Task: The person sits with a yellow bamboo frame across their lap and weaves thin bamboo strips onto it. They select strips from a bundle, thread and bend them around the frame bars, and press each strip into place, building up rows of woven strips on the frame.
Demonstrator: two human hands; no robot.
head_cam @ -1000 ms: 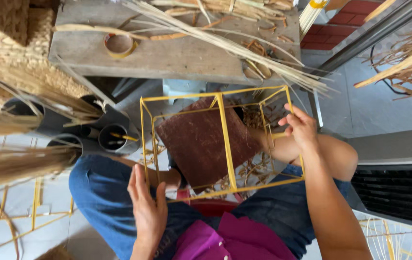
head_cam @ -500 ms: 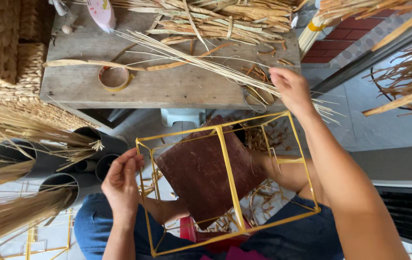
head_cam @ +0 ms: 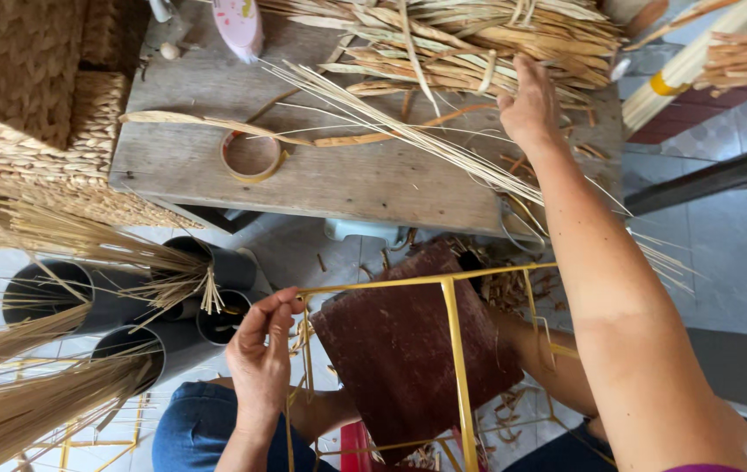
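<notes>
A yellow wire frame (head_cam: 456, 350) stands over a dark red stool (head_cam: 408, 350) between my knees. My left hand (head_cam: 262, 363) pinches the frame's near left corner where a thin strand is wrapped. My right hand (head_cam: 529, 105) reaches up over the wooden bench (head_cam: 338, 175), its fingers on a bundle of dried straw stalks (head_cam: 478, 39). Long thin pale reeds (head_cam: 391, 122) lie fanned across the bench under that arm.
A roll of tape (head_cam: 251, 156) and a pink bottle (head_cam: 235, 24) sit on the bench. Woven baskets (head_cam: 24, 105) are stacked at the left. Grey pipes (head_cam: 111, 301) hold straw bundles. Straw scraps litter the tiled floor.
My right hand left the frame's far corner and rose to the straw bundle on the bench. My left hand moved up to the frame's left corner. The view tilted toward the bench.
</notes>
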